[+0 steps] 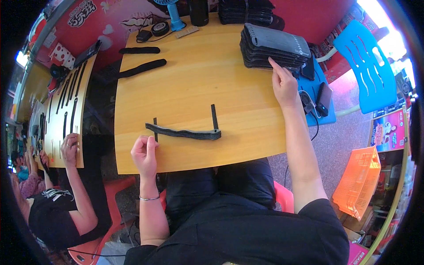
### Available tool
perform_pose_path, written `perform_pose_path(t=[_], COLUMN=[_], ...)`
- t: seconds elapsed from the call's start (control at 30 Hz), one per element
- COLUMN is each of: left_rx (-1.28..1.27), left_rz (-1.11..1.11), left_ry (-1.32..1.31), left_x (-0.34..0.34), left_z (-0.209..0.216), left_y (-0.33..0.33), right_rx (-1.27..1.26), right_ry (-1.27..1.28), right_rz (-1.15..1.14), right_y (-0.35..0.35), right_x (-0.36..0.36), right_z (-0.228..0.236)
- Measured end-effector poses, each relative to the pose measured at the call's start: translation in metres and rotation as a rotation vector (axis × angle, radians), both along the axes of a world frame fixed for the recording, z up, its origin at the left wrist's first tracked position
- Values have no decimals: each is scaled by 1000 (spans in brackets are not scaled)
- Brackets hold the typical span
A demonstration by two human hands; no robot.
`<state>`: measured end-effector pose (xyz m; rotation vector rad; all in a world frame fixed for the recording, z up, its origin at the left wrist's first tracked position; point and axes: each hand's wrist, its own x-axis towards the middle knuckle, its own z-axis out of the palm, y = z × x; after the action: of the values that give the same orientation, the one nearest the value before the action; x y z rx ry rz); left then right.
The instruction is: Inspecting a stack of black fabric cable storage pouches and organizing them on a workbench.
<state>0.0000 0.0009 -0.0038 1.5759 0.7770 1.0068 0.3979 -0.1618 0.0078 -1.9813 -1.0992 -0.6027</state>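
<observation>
A flat bundle of dark grey fabric strips (pixel 185 132) lies across the near middle of the wooden desk (pixel 198 84), with two thin black straps standing off it: one at its left end (pixel 155 126), one near its right end (pixel 214 117). The left hand (pixel 145 154) rests at the desk's near edge just beside the bundle's left end, its grip curled loosely closed with the fingertips at the left strap; whether it actually pinches the strap cannot be told. The right hand (pixel 284 84) is well apart from it at the far right of the desk, index finger stretched out and touching the lower edge of a stack of grey padded pieces (pixel 274 46); its grip holds nothing, the other fingers half folded.

Farther back on the light, glossy desk lie two long black padded strips (pixel 141 59), a blue handheld fan (pixel 173 15), a dark cylinder (pixel 198 11), a small round black device with a cable (pixel 160 28) and another dark stack (pixel 245 11). Right of the desk stand a blue stool carrying phones (pixel 320 99) and a blue plastic chair (pixel 366 66); an orange plastic basket (pixel 360 179) sits on the floor. To the left, a second wooden desk (pixel 66 115) holds rows of black strips, where another person in a black shirt (pixel 57 207) works with a hand (pixel 70 148) on its edge. A red wall (pixel 115 17) closes the back.
</observation>
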Motion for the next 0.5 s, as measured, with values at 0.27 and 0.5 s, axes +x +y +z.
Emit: perform_pose_path(t=[0.27,0.5], left_rx=[-5,-13], left_rz=[4,7], left_ry=[-19,-22], left_x=[1,0], left_z=[0,-3], left_y=[0,1], right_rx=[-22,1], right_ry=[-33,5], right_rz=[-10,47], right_y=[1,-1], right_x=[4,3], right_z=[-4,-3])
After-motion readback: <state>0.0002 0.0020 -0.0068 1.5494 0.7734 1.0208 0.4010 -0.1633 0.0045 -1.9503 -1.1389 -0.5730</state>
